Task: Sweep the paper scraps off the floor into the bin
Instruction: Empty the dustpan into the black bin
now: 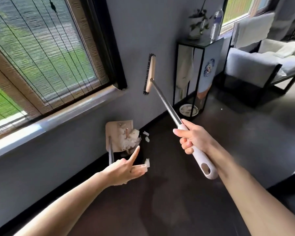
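Head view: the right hand is gripping the broom by its white handle, holding the bristle head raised above the dustpan. The left hand, just below the dustpan, is pointing 1 finger; whether it is holding the dustpan's rod I cannot tell. Paper scraps are lying heaped in the dustpan, with perhaps 3 more just right of it.

**Metal, plastic and paper on a dark floor**

We are looking at a broom whose shaft is shining like polished metal. Its grip is showing smooth white plastic and its head pale matt wood with dark, stiff bristles. The dustpan is looking like matt beige plastic. The paper scraps are lying crumpled and white on the smooth, faintly glossy floor.
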Tool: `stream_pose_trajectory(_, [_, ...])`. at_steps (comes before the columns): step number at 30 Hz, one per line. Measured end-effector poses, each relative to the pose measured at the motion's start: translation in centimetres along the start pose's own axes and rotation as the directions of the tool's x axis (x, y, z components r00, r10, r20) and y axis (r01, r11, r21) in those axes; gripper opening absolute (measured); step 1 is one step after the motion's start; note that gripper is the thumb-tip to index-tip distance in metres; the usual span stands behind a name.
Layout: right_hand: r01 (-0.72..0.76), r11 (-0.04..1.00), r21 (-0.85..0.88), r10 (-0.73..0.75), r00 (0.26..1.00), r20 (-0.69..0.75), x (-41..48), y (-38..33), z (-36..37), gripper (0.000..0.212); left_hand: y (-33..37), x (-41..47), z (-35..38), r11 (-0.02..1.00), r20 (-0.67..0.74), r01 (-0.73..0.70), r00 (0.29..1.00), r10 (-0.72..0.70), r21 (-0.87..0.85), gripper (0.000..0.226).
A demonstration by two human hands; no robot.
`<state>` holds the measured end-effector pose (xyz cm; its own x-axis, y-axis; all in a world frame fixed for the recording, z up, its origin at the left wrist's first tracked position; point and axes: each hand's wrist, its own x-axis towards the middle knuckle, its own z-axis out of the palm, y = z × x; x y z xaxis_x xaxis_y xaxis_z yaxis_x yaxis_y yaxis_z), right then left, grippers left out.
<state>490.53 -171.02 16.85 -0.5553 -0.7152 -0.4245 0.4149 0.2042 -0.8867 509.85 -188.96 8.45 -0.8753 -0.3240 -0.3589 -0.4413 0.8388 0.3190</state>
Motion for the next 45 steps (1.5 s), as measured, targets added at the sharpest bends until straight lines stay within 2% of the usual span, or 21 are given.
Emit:
stream_pose_trajectory(3, [0.007, 1.000, -0.001, -0.007, 1.000, -0.007, 0.5, -0.3, -0.1, 0.075, 1.0, 0.2, 0.4, 0.976, -0.018, 0.028, 1.000, -0.024, 0.218, 0.093])
stream_pose_trajectory(7, [-0.001, 1.000, 0.010, 0.001, 1.000, -0.013, 0.6, -0.3, -0.6, 0.075, 2.5, 0.8, 1.8, 0.893, -0.081, 0.004, 0.996, 0.037, 0.450, 0.092])
stream_pose_trajectory(9, [-0.007, 1.000, 0.019, 0.007, 1.000, -0.015, 0.5, 0.0, -0.8, 0.074, 3.1, 0.9, 1.9, 0.858, -0.089, -0.042, 0.991, 0.102, 0.512, 0.086])
stream_pose_trajectory(12, [-0.024, 0.999, 0.044, 0.024, 1.000, -0.006, 0.4, 0.3, -0.9, 0.073, 2.2, 1.2, 1.2, 0.771, -0.230, -0.068, 0.935, 0.271, 0.633, 0.078])
stream_pose_trajectory(13, [-0.030, 0.998, 0.048, 0.030, 1.000, -0.002, 0.3, 0.5, -1.0, 0.073, 1.9, 0.9, 0.6, 0.801, -0.210, -0.049, 0.954, 0.215, 0.596, 0.079])
stream_pose_trajectory(14, [-0.036, 0.998, 0.051, 0.036, 0.999, 0.002, 0.3, 0.7, -1.1, 0.073, 1.4, 0.9, 0.7, 0.810, -0.211, -0.063, 0.951, 0.226, 0.583, 0.080])
stream_pose_trajectory(19, [-0.050, 0.997, 0.060, 0.049, 0.998, 0.029, 0.0, 1.6, -1.2, 0.073, 0.2, 0.7, 1.2, 0.727, -0.286, -0.150, 0.851, 0.440, 0.671, 0.082])
stream_pose_trajectory(27, [-0.043, 0.995, 0.090, 0.034, 0.995, 0.094, -0.4, 2.2, -1.1, 0.072, 0.0, -1.5, 1.4, 0.724, -0.339, -0.081, 0.845, 0.415, 0.685, 0.078])
stream_pose_trajectory(31, [-0.049, 0.994, 0.099, 0.038, 0.992, 0.118, -0.8, 2.7, -1.4, 0.073, 0.4, -1.6, 4.0, 0.728, -0.316, -0.112, 0.849, 0.424, 0.676, 0.076])
stream_pose_trajectory(36, [-0.085, 0.991, 0.104, 0.073, 0.991, 0.114, -1.2, 4.0, -2.2, 0.074, 2.3, 0.2, 7.2, 0.810, -0.309, -0.145, 0.875, 0.373, 0.568, 0.070])
stream_pose_trajectory(41, [-0.128, 0.983, 0.133, 0.115, 0.988, 0.102, -1.6, 5.1, -3.0, 0.073, 3.6, 0.6, 4.9, 0.716, -0.250, -0.237, 0.827, 0.503, 0.657, 0.072])
stream_pose_trajectory(45, [-0.136, 0.982, 0.128, 0.125, 0.988, 0.092, -1.8, 5.6, -3.5, 0.073, 3.6, 0.1, 3.6, 0.643, -0.203, -0.241, 0.819, 0.536, 0.727, 0.074])
